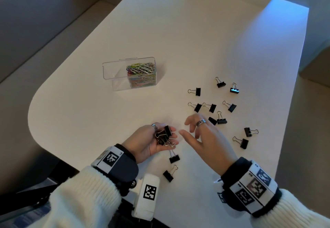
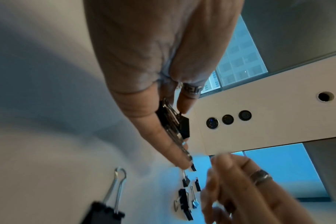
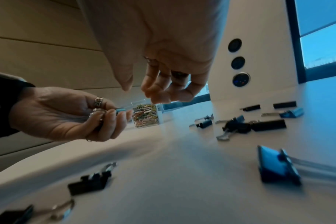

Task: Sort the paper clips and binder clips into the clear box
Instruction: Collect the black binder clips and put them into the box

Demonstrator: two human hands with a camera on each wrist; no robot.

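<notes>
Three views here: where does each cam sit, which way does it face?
Head: above, facing down at table, clear box, both hands, sleeves.
Left wrist: along left hand, gripping binder clips; right hand beyond.
Right wrist: under right hand, facing box.
Shared: both wrist views show both hands.

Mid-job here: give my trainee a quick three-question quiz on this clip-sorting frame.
1. True or false: the right hand holds a binder clip.
2. What fills the right compartment of the clear box? A) binder clips B) paper clips C) nothing
3. Fill in: the left hand cradles a bunch of black ____ clips.

Key: 1 false, its fingers are spread and hold nothing; 2 B, coloured paper clips, and the left compartment looks empty; 3 binder.
</notes>
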